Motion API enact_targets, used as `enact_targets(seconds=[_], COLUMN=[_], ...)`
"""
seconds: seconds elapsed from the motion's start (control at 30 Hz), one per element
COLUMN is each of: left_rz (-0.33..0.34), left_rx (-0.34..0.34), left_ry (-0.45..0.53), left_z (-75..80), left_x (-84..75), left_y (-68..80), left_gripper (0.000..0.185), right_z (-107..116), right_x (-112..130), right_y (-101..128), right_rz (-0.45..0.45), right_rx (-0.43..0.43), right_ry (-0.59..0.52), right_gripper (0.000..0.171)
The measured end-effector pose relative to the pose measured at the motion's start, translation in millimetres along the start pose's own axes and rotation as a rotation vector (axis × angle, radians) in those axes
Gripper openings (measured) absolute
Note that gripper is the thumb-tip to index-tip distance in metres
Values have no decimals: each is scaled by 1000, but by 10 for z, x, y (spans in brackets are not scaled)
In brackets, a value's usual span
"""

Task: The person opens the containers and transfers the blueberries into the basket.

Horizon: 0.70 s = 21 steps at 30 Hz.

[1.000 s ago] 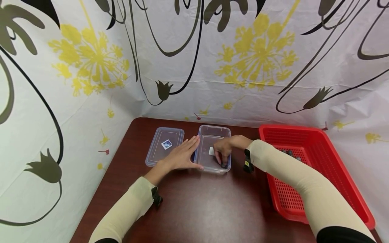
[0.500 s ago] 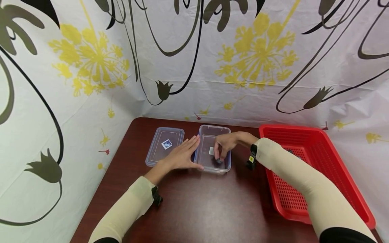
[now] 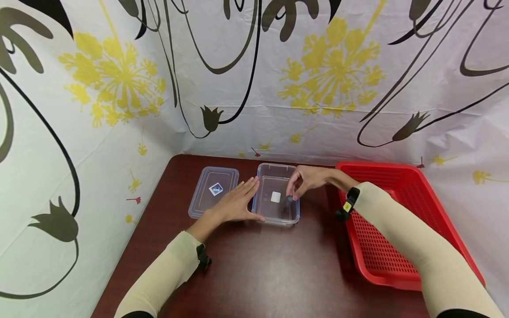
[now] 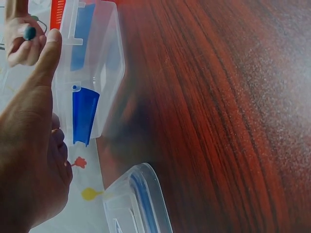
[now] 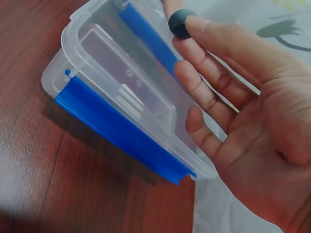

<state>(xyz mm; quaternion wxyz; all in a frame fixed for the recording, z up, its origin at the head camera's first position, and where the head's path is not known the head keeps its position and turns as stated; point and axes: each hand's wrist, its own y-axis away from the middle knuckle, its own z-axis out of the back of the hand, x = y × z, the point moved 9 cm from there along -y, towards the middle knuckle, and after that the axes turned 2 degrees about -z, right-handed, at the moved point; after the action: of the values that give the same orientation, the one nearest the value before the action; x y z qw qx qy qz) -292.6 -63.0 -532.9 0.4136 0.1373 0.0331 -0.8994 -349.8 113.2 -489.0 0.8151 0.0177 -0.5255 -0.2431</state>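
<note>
Both hands were busy: your right hand (image 3: 306, 182) pinched a dark ball (image 3: 290, 198) in its fingers above the box (image 3: 274, 212), best released low, while your flat left hand (image 3: 234, 204) steadied its side.

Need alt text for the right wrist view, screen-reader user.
A right hand pinches a small dark ball at its fingertips above an open clear plastic container with blue clips, which sits on a dark wooden table.
</note>
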Motion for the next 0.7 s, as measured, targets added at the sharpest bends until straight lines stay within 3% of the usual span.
enact_targets(seconds=[0.17,0.37,0.7], left_rz=[4,11,11], left_rx=[3,-2,-1], left_ry=[-14,-9,-5], left_z=[8,11,-13], left_x=[-3,1,0], left_y=[9,7,4], left_gripper=[129,129,129], right_z=[119,307,549], right_x=[46,32,-386], right_y=[276,783,1725], right_rz=[1,33,-45], right_rx=[-68,-149,-315], right_ry=[-29,24,113], right_gripper=[18,16,17])
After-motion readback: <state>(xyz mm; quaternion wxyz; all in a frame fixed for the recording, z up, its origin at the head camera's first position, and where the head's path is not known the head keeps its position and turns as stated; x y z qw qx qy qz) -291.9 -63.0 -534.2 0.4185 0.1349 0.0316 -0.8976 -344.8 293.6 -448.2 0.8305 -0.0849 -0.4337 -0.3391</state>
